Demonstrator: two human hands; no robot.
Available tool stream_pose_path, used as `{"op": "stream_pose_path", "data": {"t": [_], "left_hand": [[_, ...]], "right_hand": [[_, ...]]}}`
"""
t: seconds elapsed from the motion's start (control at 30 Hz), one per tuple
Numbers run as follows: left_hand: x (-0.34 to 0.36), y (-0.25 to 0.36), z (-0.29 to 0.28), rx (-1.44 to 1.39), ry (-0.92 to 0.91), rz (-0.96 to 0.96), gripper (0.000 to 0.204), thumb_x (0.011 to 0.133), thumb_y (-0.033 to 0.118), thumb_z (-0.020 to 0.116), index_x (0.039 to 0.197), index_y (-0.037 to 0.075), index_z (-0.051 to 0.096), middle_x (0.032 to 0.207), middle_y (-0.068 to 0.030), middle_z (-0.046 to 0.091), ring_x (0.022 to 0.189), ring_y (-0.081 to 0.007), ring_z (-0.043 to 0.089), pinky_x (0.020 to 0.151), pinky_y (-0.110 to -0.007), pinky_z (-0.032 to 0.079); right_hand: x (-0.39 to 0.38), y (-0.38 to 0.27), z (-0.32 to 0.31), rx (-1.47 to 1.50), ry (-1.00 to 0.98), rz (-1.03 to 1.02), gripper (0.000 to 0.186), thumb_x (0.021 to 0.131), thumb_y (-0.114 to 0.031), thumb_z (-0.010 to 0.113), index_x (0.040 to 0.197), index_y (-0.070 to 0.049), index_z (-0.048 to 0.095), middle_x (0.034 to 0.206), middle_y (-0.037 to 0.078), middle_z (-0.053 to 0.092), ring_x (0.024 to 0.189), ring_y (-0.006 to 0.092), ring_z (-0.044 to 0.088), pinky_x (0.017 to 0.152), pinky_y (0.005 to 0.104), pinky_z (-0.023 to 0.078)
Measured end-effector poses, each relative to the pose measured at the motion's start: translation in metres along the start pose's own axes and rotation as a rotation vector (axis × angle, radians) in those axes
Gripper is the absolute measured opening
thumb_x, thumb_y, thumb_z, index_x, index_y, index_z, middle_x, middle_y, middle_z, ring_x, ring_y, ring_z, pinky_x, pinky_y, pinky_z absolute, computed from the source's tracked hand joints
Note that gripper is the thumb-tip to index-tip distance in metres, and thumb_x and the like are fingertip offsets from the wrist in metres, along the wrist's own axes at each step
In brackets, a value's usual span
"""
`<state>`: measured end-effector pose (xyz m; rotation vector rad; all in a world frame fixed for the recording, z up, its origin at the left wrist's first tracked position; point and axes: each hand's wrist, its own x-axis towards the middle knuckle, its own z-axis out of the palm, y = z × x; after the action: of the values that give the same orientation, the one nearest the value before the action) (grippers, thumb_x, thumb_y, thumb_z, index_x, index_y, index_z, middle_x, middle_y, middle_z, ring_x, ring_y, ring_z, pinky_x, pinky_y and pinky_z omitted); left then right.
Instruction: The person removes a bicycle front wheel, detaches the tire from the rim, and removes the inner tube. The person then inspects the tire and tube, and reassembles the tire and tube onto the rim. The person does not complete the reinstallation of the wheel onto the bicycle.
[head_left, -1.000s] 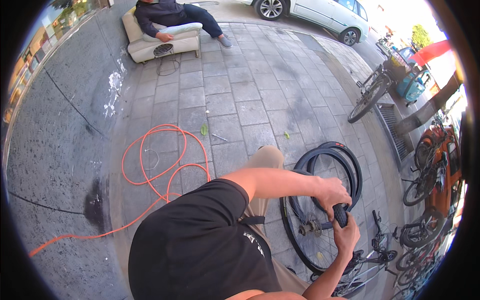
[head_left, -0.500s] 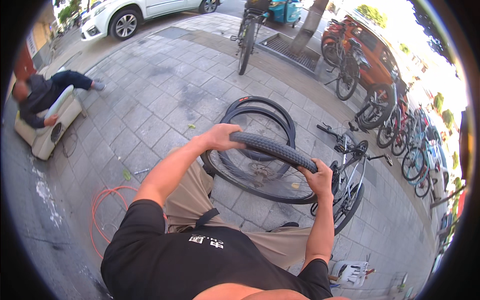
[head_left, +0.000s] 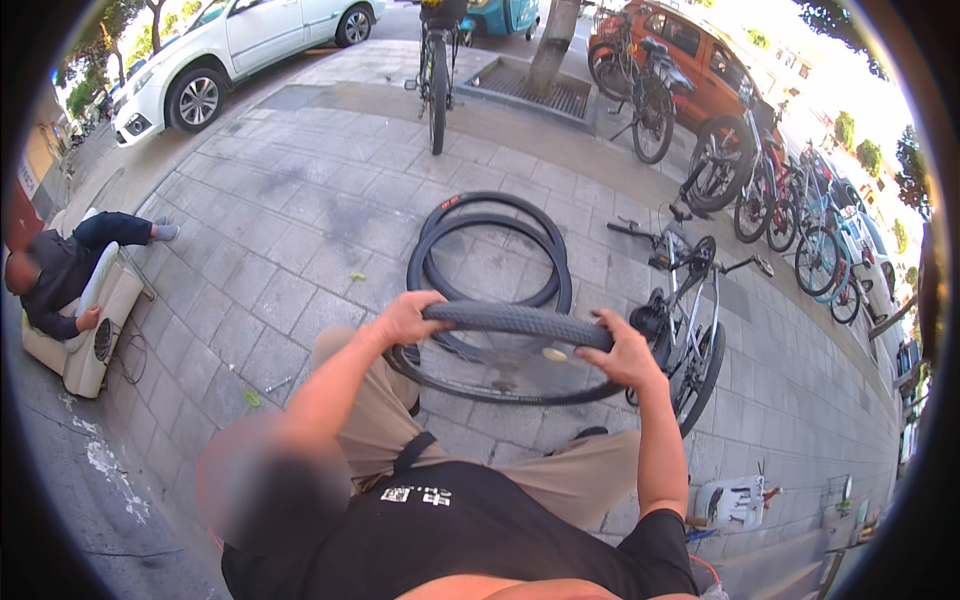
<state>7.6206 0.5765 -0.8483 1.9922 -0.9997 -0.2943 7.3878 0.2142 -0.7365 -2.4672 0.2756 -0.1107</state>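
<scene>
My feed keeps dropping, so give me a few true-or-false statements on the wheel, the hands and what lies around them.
1. Both hands hold the bicycle wheel: left hand, right hand, wheel. True.
2. The wheel lies flat on the paving. False: it is held up over the knees.
3. Two loose tyres lie on the paving beyond the wheel. True.
4. A small bicycle stands to the person's left. False: it is on the right.
5. A seated person is at far left. True.
</scene>
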Motion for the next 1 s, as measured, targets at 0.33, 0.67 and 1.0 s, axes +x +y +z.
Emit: {"op": "stream_pose_path", "data": {"t": [0.33, 0.67, 1.0], "left_hand": [[0.022, 0.0, -0.063, 0.075, 0.039, -0.06, 0.055, 0.086, 0.037, 0.091, 0.129, 0.009, 0.071, 0.107, -0.0061, 0.076, 0.102, -0.0165, 0.068, 0.096, -0.034, 0.054], [0.061, 0.074, 0.026, 0.28, -0.167, 0.022, 0.051, 0.087, 0.035, 0.089, 0.125, 0.006, 0.072, 0.104, -0.019, 0.077, 0.095, -0.0359, 0.075, 0.087, -0.041, 0.057], [0.046, 0.012, -0.037, 0.342, -0.07, 0.006, 0.056, 0.093, 0.032, 0.082, 0.132, -0.002, 0.063, 0.106, -0.013, 0.068, 0.098, -0.0239, 0.063, 0.091, -0.037, 0.052]], "right_hand": [[0.042, -0.019, -0.018, -0.133, 0.309, -0.244, 0.042, 0.084, -0.044, 0.088, 0.095, -0.005, 0.077, 0.084, 0.017, 0.074, 0.08, 0.0367, 0.071, 0.073, 0.0433, 0.055], [0.056, -0.056, 0.024, -0.428, -0.157, -0.258, 0.075, 0.083, -0.048, 0.081, 0.144, -0.008, 0.06, 0.129, 0.02, 0.07, 0.122, 0.0363, 0.068, 0.101, 0.047, 0.055], [0.03, 0.016, 0.013, -0.178, 0.109, -0.153, 0.062, 0.087, -0.07, 0.073, 0.094, -0.009, 0.078, 0.092, 0.015, 0.077, 0.096, 0.0358, 0.075, 0.085, 0.0459, 0.059]]}}
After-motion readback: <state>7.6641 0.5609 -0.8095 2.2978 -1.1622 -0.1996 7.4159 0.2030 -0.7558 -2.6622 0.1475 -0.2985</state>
